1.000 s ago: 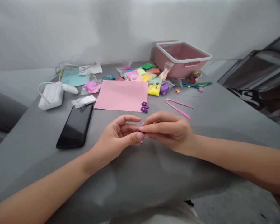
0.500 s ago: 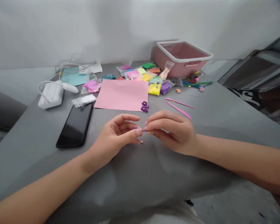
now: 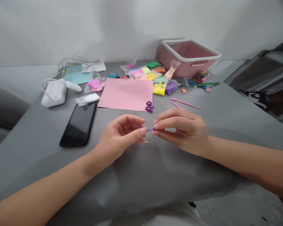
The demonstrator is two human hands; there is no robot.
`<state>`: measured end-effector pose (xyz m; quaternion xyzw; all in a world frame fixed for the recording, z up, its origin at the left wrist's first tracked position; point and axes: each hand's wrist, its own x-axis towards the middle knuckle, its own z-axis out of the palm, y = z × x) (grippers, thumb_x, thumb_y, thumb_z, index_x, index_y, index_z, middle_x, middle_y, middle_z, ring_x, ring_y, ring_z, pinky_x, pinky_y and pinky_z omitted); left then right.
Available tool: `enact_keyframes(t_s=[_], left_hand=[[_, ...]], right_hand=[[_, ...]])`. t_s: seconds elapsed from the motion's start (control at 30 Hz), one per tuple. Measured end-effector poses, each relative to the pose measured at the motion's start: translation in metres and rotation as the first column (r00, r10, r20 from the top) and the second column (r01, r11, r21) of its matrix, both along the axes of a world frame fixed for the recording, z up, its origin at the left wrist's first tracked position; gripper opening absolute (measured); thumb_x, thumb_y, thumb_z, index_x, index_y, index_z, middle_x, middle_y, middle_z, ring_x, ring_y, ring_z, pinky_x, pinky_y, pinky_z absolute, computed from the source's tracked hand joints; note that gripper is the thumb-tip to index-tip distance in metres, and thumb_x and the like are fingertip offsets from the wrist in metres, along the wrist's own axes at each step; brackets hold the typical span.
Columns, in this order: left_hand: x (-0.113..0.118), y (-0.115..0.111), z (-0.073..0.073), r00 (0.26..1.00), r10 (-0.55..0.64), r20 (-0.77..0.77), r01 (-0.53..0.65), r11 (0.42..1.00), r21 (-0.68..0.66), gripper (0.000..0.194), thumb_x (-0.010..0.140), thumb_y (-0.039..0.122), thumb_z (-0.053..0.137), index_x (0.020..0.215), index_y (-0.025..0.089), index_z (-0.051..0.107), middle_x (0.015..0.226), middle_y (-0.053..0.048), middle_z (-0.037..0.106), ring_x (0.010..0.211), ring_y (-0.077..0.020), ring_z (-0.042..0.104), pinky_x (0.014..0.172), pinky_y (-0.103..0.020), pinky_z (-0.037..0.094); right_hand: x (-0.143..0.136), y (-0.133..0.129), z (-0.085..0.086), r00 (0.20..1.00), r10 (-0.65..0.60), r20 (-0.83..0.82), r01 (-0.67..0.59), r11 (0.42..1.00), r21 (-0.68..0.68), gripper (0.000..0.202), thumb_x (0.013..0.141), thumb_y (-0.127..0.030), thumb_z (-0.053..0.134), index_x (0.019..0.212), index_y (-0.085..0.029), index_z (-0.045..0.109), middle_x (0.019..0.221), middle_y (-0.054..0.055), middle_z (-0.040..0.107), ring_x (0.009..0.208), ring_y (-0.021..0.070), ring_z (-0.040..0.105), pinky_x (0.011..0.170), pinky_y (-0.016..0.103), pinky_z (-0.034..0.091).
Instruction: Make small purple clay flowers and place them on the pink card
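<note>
Between my two hands stretches a thin strand of purple clay [image 3: 150, 129]. My left hand [image 3: 124, 133] pinches one end between thumb and fingers, where a bit of purple shows behind the thumb. At the other end, my right hand [image 3: 181, 128] grips the clay with thumb and fingertips. Just below the fingers, a tiny pale pink ball [image 3: 146, 142] lies on the grey table [image 3: 141, 179]. Small purple clay flowers [image 3: 149, 106] with light centres sit on the lower right corner of a pink sheet [image 3: 127, 94] behind my hands.
Left of my hands lie a black phone [image 3: 79, 125] and a white power strip [image 3: 54, 92]. Bags of coloured clay [image 3: 159, 88] spread along the back, beside a pink basket [image 3: 186, 66]. Pink modelling tools [image 3: 185, 103] rest behind my right hand.
My right hand has drawn away to the right from my left, and the purple strand between them shows longer. The whole view has shifted slightly.
</note>
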<state>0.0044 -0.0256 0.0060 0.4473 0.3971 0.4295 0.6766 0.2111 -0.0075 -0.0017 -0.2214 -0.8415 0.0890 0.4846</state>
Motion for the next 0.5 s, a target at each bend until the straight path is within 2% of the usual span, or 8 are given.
enact_keyframes(t_s=[0.1, 0.23, 0.33, 0.5], left_hand=[[0.0013, -0.0005, 0.0012, 1.0, -0.011, 0.0, 0.011, 1.0, -0.003, 0.021, 0.071, 0.024, 0.083, 0.085, 0.019, 0.069, 0.076, 0.002, 0.069, 0.069, -0.0116, 0.068, 0.064, -0.022, 0.059], [0.0014, -0.0007, 0.001, 1.0, -0.022, 0.017, 0.022, 1.0, 0.005, 0.021, 0.072, 0.023, 0.083, 0.086, 0.019, 0.069, 0.078, 0.002, 0.07, 0.07, -0.0118, 0.069, 0.064, -0.022, 0.059], [0.0009, -0.0005, -0.0001, 0.999, -0.023, 0.033, 0.023, 1.0, 0.007, 0.02, 0.072, 0.023, 0.083, 0.086, 0.018, 0.069, 0.078, 0.003, 0.07, 0.07, -0.011, 0.068, 0.064, -0.021, 0.059], [0.0013, 0.0003, -0.0006, 0.997, -0.056, 0.052, 0.056, 0.998, 0.005, 0.021, 0.072, 0.021, 0.083, 0.086, 0.017, 0.068, 0.076, 0.003, 0.07, 0.068, -0.0103, 0.069, 0.064, -0.021, 0.059]], right_hand=[[0.001, 0.0019, -0.0022, 1.0, 0.025, -0.009, -0.026, 0.999, -0.041, 0.016, 0.084, -0.017, 0.073, 0.098, -0.018, 0.066, 0.089, 0.004, 0.067, 0.073, 0.0091, 0.065, 0.062, 0.019, 0.057], [0.0042, 0.003, -0.0013, 0.994, 0.049, 0.095, -0.047, 0.999, -0.018, 0.023, 0.089, -0.015, 0.066, 0.112, -0.019, 0.066, 0.097, 0.006, 0.067, 0.082, 0.0103, 0.067, 0.071, 0.02, 0.059], [0.0053, 0.0021, 0.0013, 0.989, 0.077, 0.126, -0.08, 0.997, 0.017, 0.02, 0.09, -0.011, 0.064, 0.108, -0.018, 0.068, 0.096, 0.006, 0.068, 0.085, 0.0103, 0.068, 0.076, 0.02, 0.059], [0.0049, 0.0002, 0.0026, 0.989, 0.094, 0.112, -0.093, 0.996, -0.014, 0.012, 0.089, -0.013, 0.066, 0.1, -0.017, 0.069, 0.093, 0.006, 0.068, 0.082, 0.0098, 0.067, 0.076, 0.02, 0.059]])
